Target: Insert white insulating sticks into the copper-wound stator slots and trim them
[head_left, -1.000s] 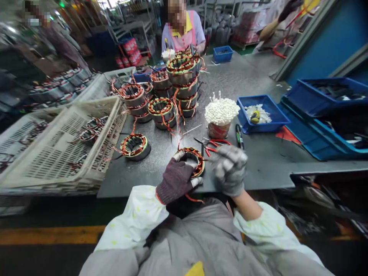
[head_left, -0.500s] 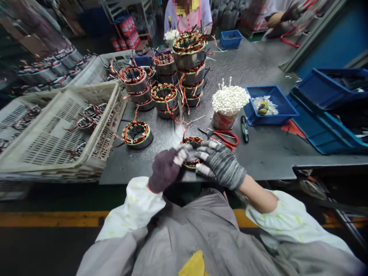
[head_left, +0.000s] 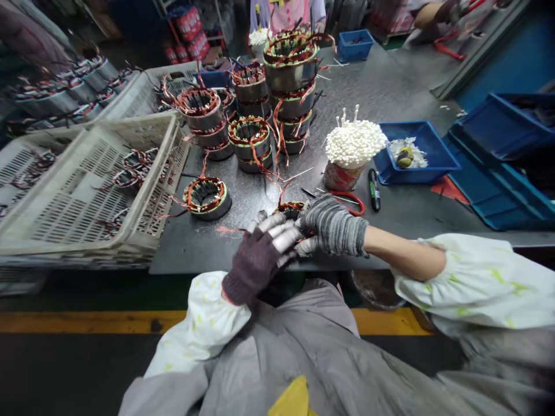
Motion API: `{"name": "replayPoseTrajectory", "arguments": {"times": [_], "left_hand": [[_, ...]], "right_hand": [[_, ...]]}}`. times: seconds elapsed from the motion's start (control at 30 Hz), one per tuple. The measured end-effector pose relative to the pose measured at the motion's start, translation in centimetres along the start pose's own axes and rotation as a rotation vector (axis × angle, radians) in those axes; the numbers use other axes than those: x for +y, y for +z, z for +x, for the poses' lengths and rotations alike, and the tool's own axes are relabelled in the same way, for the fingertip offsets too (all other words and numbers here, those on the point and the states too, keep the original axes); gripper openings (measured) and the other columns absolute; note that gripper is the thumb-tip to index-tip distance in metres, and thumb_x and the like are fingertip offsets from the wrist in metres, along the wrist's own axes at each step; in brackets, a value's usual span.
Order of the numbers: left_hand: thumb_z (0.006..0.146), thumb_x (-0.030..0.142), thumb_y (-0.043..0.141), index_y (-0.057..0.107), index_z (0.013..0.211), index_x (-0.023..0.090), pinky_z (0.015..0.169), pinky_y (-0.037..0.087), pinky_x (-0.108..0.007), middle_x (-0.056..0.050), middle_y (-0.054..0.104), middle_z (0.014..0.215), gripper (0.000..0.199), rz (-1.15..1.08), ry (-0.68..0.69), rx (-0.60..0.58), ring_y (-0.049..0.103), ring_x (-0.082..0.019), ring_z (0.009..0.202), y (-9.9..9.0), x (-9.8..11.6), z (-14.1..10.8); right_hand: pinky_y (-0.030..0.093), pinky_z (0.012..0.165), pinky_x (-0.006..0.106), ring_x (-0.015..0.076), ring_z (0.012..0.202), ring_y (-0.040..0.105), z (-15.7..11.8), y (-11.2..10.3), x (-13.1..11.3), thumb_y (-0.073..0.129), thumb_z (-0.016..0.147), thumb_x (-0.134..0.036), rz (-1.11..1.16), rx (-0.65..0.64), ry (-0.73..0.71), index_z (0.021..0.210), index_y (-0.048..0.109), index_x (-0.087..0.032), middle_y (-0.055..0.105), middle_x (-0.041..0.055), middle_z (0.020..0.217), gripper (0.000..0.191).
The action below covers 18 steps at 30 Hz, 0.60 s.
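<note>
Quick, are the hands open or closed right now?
Left maroon-gloved hand: fingers extended against the copper-wound metal ring; grip unclear.
Right grey-striped-gloved hand: fingers curved over the ring's right side; grip hidden.

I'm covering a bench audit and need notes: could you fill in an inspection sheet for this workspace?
Surface: grey tabletop, reddish mark beyond the left hand.
Job's things: wire-wound ring, mostly hidden by both hands.
Clutter: red-handled tool, marker, cup of white-tipped sticks, blue bin.
Hands: left hand and right hand, gloved, at the ring; grip unclear.
Cables: no power cables seen; loose wire ends on stacked rings.
Surroundings: pale crates, person across the table.
</note>
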<state>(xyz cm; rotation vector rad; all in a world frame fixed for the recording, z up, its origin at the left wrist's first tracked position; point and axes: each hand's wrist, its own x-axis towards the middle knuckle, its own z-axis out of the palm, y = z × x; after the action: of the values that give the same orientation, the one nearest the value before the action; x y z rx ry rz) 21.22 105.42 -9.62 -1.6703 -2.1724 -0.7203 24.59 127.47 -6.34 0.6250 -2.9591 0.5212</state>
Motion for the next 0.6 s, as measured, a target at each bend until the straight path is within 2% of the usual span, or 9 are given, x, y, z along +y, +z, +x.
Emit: {"name": "replayPoseTrajectory", "arguments": {"times": [0.07, 0.13, 0.23, 0.3, 0.37, 0.47, 0.53, 0.6], "left_hand": [[0.098, 0.037, 0.060, 0.059, 0.133, 0.021, 0.112, 0.045, -0.042, -0.009, 0.070, 0.127, 0.039, -0.055, -0.080, 0.022, 0.059, -0.022, 0.129, 0.7, -1.6, 0.6], [0.099, 0.040, 0.058, 0.061, 0.130, 0.021, 0.110, 0.046, -0.041, -0.009, 0.071, 0.124, 0.036, -0.086, -0.098, 0.025, 0.061, -0.021, 0.124, 1.2, -2.4, 0.6], [0.100, 0.031, 0.054, 0.061, 0.131, 0.020, 0.105, 0.045, -0.043, -0.009, 0.071, 0.124, 0.033, 0.031, -0.083, -0.018, 0.062, -0.024, 0.122, 1.3, -2.1, 0.2], [0.099, 0.024, 0.053, 0.063, 0.129, 0.021, 0.097, 0.046, -0.044, -0.008, 0.073, 0.122, 0.032, 0.143, -0.062, -0.059, 0.064, -0.026, 0.118, 1.1, -1.4, 0.2], [0.098, 0.023, 0.054, 0.067, 0.124, 0.024, 0.093, 0.045, -0.044, -0.006, 0.075, 0.117, 0.028, 0.227, -0.044, -0.061, 0.066, -0.027, 0.112, 0.9, -0.7, 0.4], [0.098, 0.025, 0.056, 0.069, 0.120, 0.025, 0.102, 0.041, -0.050, -0.004, 0.076, 0.115, 0.026, 0.292, -0.037, -0.022, 0.066, -0.028, 0.113, 1.0, 0.1, 1.1], [0.098, 0.023, 0.055, 0.068, 0.122, 0.024, 0.112, 0.034, -0.056, -0.006, 0.075, 0.119, 0.027, 0.290, -0.026, -0.008, 0.063, -0.031, 0.121, 1.2, 0.3, 1.4], [0.098, 0.022, 0.054, 0.066, 0.124, 0.022, 0.116, 0.031, -0.058, -0.007, 0.074, 0.120, 0.029, 0.248, 0.001, -0.010, 0.061, -0.031, 0.125, 1.5, 0.1, 1.5]], "right_hand": [[0.033, 0.067, 0.030, 0.0152, 0.063, 0.051, -0.5, 0.8, -0.1, 0.069, 0.087, -0.059, 0.038, 0.028, -0.078, 0.090, 0.079, -0.023, 0.068, 0.0009, 0.070, 0.038], [0.037, 0.075, 0.033, 0.0175, 0.073, 0.055, -1.4, 1.8, -0.8, 0.057, 0.097, -0.053, 0.036, 0.166, -0.107, 0.102, 0.078, -0.024, 0.072, 0.0030, 0.083, 0.036], [0.040, 0.085, 0.039, 0.0221, 0.089, 0.059, -3.1, 3.3, -1.2, 0.052, 0.102, -0.045, -0.022, 0.372, -0.107, 0.097, 0.078, -0.023, 0.075, 0.0058, 0.094, 0.034], [0.042, 0.092, 0.041, 0.0237, 0.097, 0.061, -4.1, 3.7, 0.0, 0.055, 0.100, -0.045, -0.024, 0.475, -0.062, 0.094, 0.078, -0.024, 0.076, 0.0060, 0.098, 0.031], [0.045, 0.093, 0.041, 0.0236, 0.096, 0.063, -4.7, 3.4, 2.7, 0.055, 0.099, -0.045, 0.008, 0.649, 0.155, 0.089, 0.077, -0.023, 0.075, 0.0065, 0.094, 0.033], [0.050, 0.083, 0.039, 0.0220, 0.080, 0.062, -4.8, 2.2, 8.3, 0.049, 0.098, -0.041, 0.099, 1.002, 0.661, 0.080, 0.071, -0.020, 0.070, 0.0066, 0.079, 0.036], [0.052, 0.081, 0.038, 0.0216, 0.080, 0.062, -4.0, 1.3, 11.4, 0.052, 0.093, -0.038, 0.184, 1.146, 0.804, 0.092, 0.071, -0.019, 0.071, 0.0075, 0.085, 0.027], [0.054, 0.083, 0.038, 0.0217, 0.085, 0.063, -2.9, 0.4, 13.2, 0.060, 0.086, -0.036, 0.231, 1.198, 0.795, 0.107, 0.069, -0.017, 0.071, 0.0105, 0.101, 0.030]]}}
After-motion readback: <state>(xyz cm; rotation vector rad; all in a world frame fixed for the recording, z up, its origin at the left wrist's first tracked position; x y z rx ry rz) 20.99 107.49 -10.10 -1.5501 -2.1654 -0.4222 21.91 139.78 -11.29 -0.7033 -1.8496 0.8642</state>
